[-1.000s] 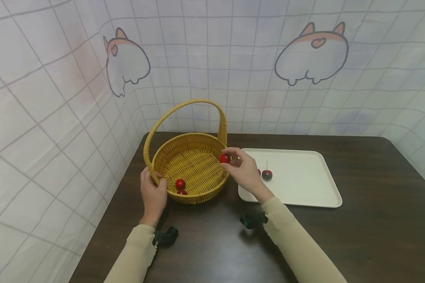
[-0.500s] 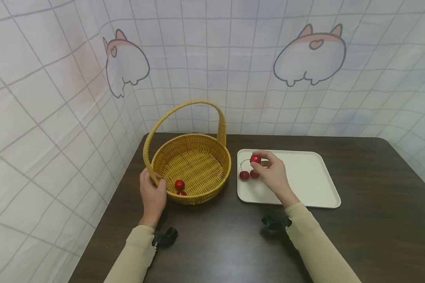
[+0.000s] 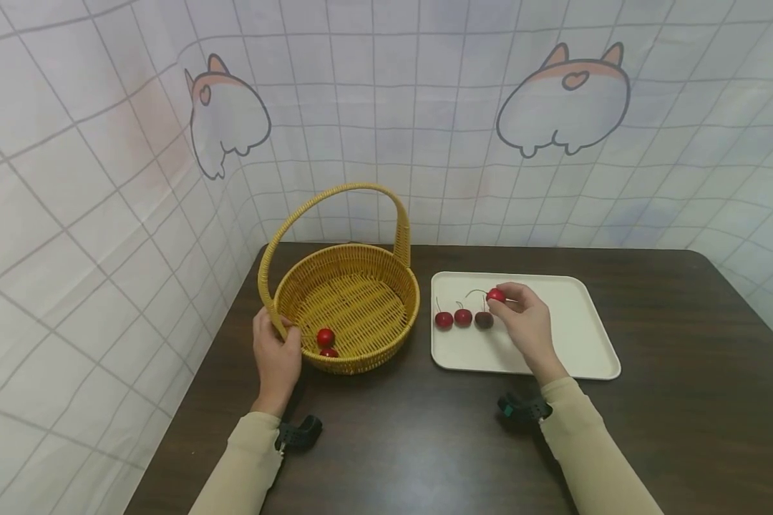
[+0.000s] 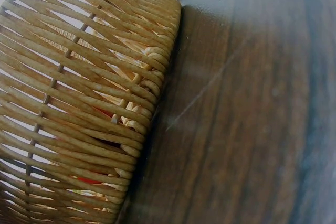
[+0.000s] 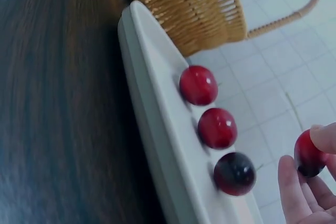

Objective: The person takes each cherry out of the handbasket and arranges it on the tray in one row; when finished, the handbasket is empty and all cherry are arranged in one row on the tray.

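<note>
In the head view my left hand grips the near-left side of a yellow wicker basket, at the foot of its tall handle. Two red cherries lie inside the basket near that hand. My right hand pinches a red cherry by its body above the white tray; its stem points left. Three cherries stand in a row on the tray, left of that hand: two red ones and a dark one. The right wrist view shows the pinched cherry between thumb and fingers, apart from the row.
Basket and tray stand side by side on a dark wooden table, with a narrow gap between them. A white grid-patterned cloth hangs behind the table and along its left side. Each wrist wears a black strap.
My right hand has moved right from the basket's rim to above the tray, carrying the pinched cherry. The row of cherries came into sight behind it. My left hand stays on the basket.
</note>
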`<state>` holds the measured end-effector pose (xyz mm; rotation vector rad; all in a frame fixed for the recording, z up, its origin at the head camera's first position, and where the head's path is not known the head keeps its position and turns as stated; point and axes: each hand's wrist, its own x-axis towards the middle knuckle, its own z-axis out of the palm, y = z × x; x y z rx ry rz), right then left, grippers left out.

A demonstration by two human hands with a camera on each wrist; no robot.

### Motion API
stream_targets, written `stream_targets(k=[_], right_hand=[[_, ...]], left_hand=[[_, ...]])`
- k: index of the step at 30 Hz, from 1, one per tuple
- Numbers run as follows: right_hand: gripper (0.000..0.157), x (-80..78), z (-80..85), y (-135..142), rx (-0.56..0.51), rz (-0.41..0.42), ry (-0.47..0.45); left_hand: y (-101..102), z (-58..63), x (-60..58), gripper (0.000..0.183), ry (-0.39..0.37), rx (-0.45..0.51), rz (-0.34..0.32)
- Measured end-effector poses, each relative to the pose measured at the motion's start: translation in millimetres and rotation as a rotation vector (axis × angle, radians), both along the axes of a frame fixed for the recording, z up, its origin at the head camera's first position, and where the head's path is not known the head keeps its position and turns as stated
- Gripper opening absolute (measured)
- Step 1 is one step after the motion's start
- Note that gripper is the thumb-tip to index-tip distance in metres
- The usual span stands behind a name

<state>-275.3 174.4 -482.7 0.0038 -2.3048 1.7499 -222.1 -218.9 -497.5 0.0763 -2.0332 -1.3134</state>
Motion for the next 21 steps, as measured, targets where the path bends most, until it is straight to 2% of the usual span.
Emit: stream_targets(k=[8, 14, 21], right_hand=[[0.040, -3.9, -7.7, 11, -0.108, 0.020, 0.026], [0.038, -4.1, -9.5, 18, -0.056, -0.006, -0.017], [0.044, -7.1, -13.0, 26, 0.037, -0.012, -0.116]], left_hand=[[0, 0.1, -0.1, 0.010, -0.009, -0.007, 0.008], [0, -1.2, -0.8, 0.013, -0.003, -0.011, 0.004], [-2, -1.3, -1.9, 0.004, 0.002, -0.025, 0.000]])
